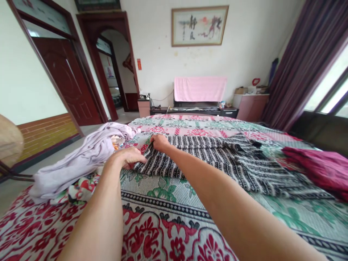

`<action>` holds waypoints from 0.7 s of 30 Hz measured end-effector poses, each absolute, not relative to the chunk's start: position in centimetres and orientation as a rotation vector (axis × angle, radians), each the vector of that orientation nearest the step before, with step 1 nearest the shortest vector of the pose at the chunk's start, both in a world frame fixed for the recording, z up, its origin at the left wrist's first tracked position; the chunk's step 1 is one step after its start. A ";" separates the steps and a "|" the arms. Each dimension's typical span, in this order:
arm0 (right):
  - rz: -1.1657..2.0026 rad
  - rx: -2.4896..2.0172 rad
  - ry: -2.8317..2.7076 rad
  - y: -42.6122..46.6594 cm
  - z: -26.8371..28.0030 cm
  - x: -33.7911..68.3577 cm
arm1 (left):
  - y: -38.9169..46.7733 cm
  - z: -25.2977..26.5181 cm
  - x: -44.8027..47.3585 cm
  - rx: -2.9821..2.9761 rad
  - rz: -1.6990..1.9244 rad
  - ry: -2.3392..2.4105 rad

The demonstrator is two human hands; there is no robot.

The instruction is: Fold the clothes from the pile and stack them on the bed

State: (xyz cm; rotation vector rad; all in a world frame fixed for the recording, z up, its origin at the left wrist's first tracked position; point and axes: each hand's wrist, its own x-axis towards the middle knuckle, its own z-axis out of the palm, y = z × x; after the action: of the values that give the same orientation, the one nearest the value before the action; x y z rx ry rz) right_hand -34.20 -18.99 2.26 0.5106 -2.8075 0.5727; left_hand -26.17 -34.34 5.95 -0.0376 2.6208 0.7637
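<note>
A black-and-white striped knit sweater lies spread across the bed, its hem end toward the left and its sleeves toward the right. My left hand is closed on the near corner of the hem, with part of its fingers hidden. Further along the same edge, my right hand pinches the far corner, its arm crossing over the fabric. Some creases run through the knit on the right side.
A pale lilac garment is heaped at the left over a floral cloth. At the right lies a magenta garment. A patterned bedspread covers the bed. Beyond it, a pink cloth drapes over something on a low cabinet.
</note>
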 end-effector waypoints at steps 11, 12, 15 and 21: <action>1.133 0.232 -2.519 -7.6 3.2 -32.1 | -26.0 10.0 -22.9 0.263 0.835 2.715; 1.142 0.214 -2.516 -6.7 3.1 -31.8 | -25.0 9.8 -22.6 0.297 0.816 2.718; 1.170 0.155 -2.529 -4.6 2.8 -31.0 | -22.4 8.8 -21.9 0.393 0.776 2.720; 1.171 0.105 -2.559 -2.3 2.3 -29.7 | -19.9 7.4 -20.9 0.464 0.783 2.664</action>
State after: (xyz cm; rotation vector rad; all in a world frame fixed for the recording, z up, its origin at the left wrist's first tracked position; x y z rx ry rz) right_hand -29.72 -2.32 2.31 0.1052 -2.5594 1.1710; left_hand -20.89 -19.91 7.40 0.4635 2.6645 0.7825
